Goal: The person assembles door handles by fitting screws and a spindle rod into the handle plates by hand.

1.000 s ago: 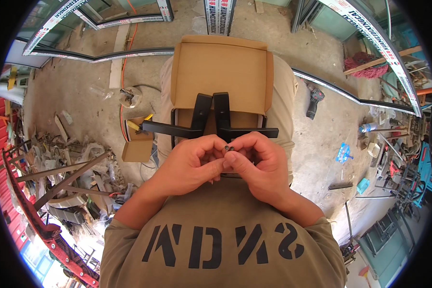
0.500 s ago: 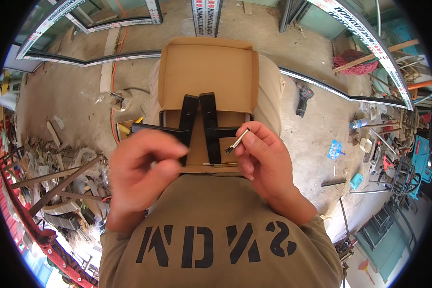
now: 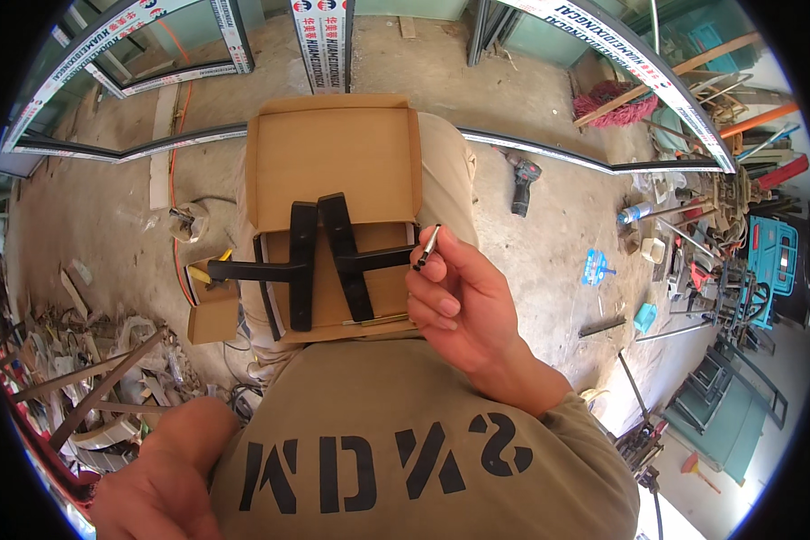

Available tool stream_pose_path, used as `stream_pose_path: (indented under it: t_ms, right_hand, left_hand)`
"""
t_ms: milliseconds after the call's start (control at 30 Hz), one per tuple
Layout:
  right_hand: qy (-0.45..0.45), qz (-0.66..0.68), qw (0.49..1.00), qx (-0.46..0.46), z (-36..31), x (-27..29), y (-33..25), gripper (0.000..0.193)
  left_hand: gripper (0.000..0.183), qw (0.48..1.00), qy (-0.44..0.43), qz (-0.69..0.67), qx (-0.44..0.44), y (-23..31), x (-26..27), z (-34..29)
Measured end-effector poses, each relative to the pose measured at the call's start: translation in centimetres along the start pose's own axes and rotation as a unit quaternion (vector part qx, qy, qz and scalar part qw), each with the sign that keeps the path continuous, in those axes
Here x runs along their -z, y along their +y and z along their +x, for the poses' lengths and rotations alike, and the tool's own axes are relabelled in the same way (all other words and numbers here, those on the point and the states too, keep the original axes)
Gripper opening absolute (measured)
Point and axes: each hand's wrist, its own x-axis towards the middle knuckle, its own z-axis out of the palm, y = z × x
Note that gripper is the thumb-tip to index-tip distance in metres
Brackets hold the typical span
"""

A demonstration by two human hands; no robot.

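My right hand [image 3: 463,301] is closed, pinching a small bundle of slim silver screws [image 3: 430,245] with dark ends between thumb and fingers. It hovers over the right edge of an opened cardboard box [image 3: 333,166] resting on my lap. Two black T-shaped handles [image 3: 302,270] lie across the box, their stems pointing outward; the right one's stem ends beside my right hand. A thin brass-coloured rod [image 3: 373,320] lies along the box's near edge. Down at the lower left, away from the box, is my left hand [image 3: 157,495]; its fingers are mostly cut off or hidden.
A small open carton [image 3: 212,315] with a yellow-handled tool stands left of the box. Beyond lie dark framed panels [image 3: 324,54] and a cordless drill [image 3: 523,184]. Scrap [image 3: 121,360] heaps at left; tools and a teal case [image 3: 771,256] are at right.
My left hand has swung away from above the box, down to the lower left. My right hand keeps hold of the screws. The whole view has shifted, so the box appears further left.
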Motion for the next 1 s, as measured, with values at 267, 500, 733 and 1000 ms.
stream_pose_path:
  t_ms: [267, 500, 733, 1000]
  right_hand:
    - [-0.019, -0.008, 1.0, 0.003, 0.3, 0.3, -0.4, 0.02]
    - [-0.015, -0.144, 0.989, 0.037, 0.2, -0.1, 0.6, 0.016]
    - [-0.031, -0.448, 0.861, 0.238, 0.0, 0.0, 1.9, 0.014]
    - [-0.017, -0.548, 0.806, 0.225, -0.2, -0.6, 2.0, 0.012]
  left_hand:
    - [0.025, 0.994, 0.0, -0.103, -0.033, 1.8, 3.0, -2.0]
    - [0.026, 0.974, 0.022, -0.102, -0.201, -2.4, -0.4, 1.3]
    - [0.026, 0.971, -0.023, 0.078, 0.224, 2.8, 1.1, 0.1]
    - [0.042, 0.987, -0.044, -0.117, 0.099, 1.4, 2.4, -1.4]
